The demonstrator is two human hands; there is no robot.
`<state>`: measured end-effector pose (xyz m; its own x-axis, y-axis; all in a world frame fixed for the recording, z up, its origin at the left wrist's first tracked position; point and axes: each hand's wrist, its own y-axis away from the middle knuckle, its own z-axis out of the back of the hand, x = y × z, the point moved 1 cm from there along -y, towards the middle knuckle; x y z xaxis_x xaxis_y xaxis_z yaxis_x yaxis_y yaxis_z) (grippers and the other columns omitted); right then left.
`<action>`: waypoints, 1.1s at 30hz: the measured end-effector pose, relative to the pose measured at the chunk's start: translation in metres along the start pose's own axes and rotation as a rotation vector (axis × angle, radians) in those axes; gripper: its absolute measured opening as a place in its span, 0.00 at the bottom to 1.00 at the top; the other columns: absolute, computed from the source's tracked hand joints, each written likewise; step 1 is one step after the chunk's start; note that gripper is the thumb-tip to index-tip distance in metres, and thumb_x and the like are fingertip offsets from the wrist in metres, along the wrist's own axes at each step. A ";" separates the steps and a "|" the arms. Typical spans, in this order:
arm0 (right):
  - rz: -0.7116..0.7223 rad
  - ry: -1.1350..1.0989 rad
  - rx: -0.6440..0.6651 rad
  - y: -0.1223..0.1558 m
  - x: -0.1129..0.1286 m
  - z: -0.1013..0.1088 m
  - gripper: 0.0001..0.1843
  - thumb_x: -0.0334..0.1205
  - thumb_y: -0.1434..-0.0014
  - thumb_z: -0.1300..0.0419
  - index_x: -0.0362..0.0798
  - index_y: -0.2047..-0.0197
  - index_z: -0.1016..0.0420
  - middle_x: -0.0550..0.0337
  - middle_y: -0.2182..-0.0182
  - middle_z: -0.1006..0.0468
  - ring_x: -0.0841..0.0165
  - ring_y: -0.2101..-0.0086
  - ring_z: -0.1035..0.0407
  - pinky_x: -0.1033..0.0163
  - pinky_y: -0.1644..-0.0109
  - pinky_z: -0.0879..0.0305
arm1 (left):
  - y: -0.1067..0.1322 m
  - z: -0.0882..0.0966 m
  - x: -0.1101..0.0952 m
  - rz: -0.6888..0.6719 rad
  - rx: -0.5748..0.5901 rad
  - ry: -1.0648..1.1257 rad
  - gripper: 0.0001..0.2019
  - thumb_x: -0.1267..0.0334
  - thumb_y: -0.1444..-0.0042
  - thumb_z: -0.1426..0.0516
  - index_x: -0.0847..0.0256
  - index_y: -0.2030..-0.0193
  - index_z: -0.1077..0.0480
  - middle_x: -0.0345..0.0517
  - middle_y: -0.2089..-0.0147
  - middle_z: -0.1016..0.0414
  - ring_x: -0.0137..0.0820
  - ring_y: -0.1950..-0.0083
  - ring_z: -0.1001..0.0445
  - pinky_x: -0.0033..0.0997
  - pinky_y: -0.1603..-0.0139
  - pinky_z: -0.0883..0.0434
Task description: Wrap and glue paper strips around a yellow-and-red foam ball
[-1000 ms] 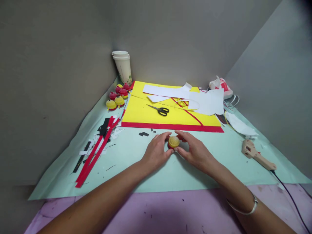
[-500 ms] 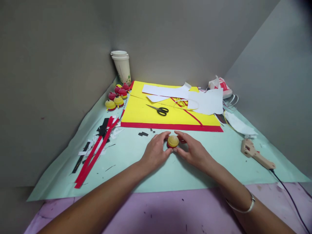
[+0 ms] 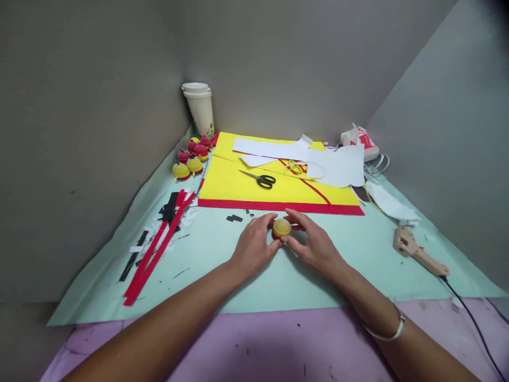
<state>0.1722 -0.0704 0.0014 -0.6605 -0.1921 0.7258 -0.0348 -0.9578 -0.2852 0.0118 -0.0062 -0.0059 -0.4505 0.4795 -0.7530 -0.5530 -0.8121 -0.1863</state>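
Note:
A small round piece with a ridged yellow dome and a red underside [image 3: 282, 228] is between my two hands, just above or on the pale green sheet. My left hand [image 3: 256, 237] curls around its left side, fingers behind and thumb in front. On the right, my right hand [image 3: 314, 239] holds it the same way, its thumb low at the front edge. Parts of the piece's lower rim are hidden by my fingers. Beyond my hands, black-handled scissors [image 3: 262, 181] lie on a yellow board with a red border [image 3: 230, 188].
Several similar red and yellow pieces [image 3: 194, 165] stand at the back left beside a white cup [image 3: 200, 111]. Red strips [image 3: 153, 260] and paper scraps lie at left. A beige glue gun [image 3: 420, 251] with a black cord rests at right. White paper [image 3: 336, 165] covers the board's far right.
My right hand has shifted very slightly, its index finger a little higher and its thumb nearer the front of the piece. The left hand stays almost the same.

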 end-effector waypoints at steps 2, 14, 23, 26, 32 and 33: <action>0.004 -0.004 -0.011 0.000 0.000 -0.001 0.31 0.36 0.41 0.39 0.56 0.36 0.39 0.54 0.50 0.25 0.62 0.52 0.28 0.52 0.46 0.30 | 0.000 0.000 0.000 -0.007 -0.004 -0.006 0.24 0.67 0.47 0.37 0.64 0.42 0.34 0.53 0.44 0.26 0.42 0.46 0.28 0.44 0.44 0.31; -0.028 0.004 0.005 0.002 0.000 0.002 0.32 0.38 0.41 0.38 0.55 0.35 0.40 0.53 0.48 0.26 0.61 0.50 0.30 0.52 0.46 0.31 | 0.000 -0.001 0.002 -0.011 0.003 0.010 0.26 0.66 0.48 0.37 0.64 0.41 0.35 0.54 0.42 0.27 0.44 0.42 0.31 0.47 0.41 0.33; -0.207 -0.249 -0.119 0.018 -0.023 0.007 0.25 0.38 0.41 0.41 0.50 0.40 0.34 0.52 0.51 0.25 0.61 0.51 0.29 0.53 0.47 0.33 | 0.003 0.004 0.001 0.008 -0.002 0.122 0.32 0.80 0.57 0.46 0.65 0.41 0.37 0.56 0.45 0.27 0.42 0.44 0.29 0.46 0.39 0.33; -0.315 -0.334 -0.214 0.020 -0.030 0.006 0.18 0.43 0.40 0.40 0.49 0.47 0.29 0.54 0.58 0.23 0.63 0.58 0.28 0.55 0.51 0.33 | 0.004 0.011 -0.001 0.061 -0.155 0.275 0.26 0.80 0.54 0.49 0.61 0.47 0.33 0.50 0.51 0.23 0.37 0.49 0.27 0.43 0.44 0.31; -0.415 -0.309 -0.246 0.016 -0.025 0.006 0.15 0.53 0.41 0.40 0.49 0.62 0.25 0.61 0.73 0.25 0.67 0.72 0.33 0.62 0.67 0.36 | 0.006 0.019 -0.006 0.039 -0.461 0.508 0.10 0.66 0.39 0.48 0.59 0.52 0.34 0.47 0.58 0.25 0.34 0.55 0.27 0.34 0.55 0.28; -0.416 -0.302 -0.246 0.015 -0.024 0.006 0.16 0.53 0.41 0.40 0.49 0.62 0.25 0.62 0.74 0.26 0.67 0.73 0.34 0.62 0.67 0.37 | 0.006 0.019 -0.006 0.040 -0.460 0.522 0.09 0.65 0.39 0.48 0.59 0.52 0.34 0.46 0.58 0.25 0.34 0.55 0.27 0.33 0.55 0.28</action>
<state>0.1916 -0.0815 -0.0164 -0.3113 0.1035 0.9447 -0.4436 -0.8949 -0.0482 -0.0018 -0.0079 0.0097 -0.0052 0.3172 -0.9484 -0.1382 -0.9395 -0.3134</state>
